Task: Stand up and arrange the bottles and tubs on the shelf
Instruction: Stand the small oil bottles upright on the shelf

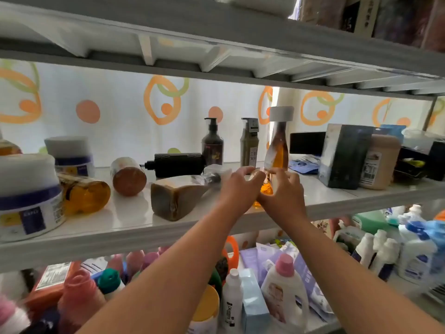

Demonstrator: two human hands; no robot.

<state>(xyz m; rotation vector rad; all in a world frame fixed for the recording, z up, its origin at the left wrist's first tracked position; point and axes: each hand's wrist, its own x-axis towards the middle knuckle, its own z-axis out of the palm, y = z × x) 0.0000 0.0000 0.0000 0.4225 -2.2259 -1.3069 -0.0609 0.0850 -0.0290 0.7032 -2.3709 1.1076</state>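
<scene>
An amber bottle [277, 150] with a white cap stands nearly upright, leaning slightly, at the middle of the white shelf [134, 227]. My left hand [240, 186] and my right hand [285, 192] both grip its lower part, one from each side, hiding its base. To the left, a brown pump bottle [177, 197], a black bottle [177, 164], a brown-bottomed jar [128, 176] and an orange bottle [84, 192] lie on their sides. Two white tubs [29, 196] [69, 153] stand at the far left. Behind my hands a dark pump bottle [212, 145] and an olive pump bottle [249, 147] stand upright.
A dark box [344, 155] and a beige bottle [379, 162] stand to the right, with a black tray [409, 165] beyond them. Another shelf [216, 56] hangs close overhead. The lower shelf is packed with detergent bottles [284, 292] and pouches.
</scene>
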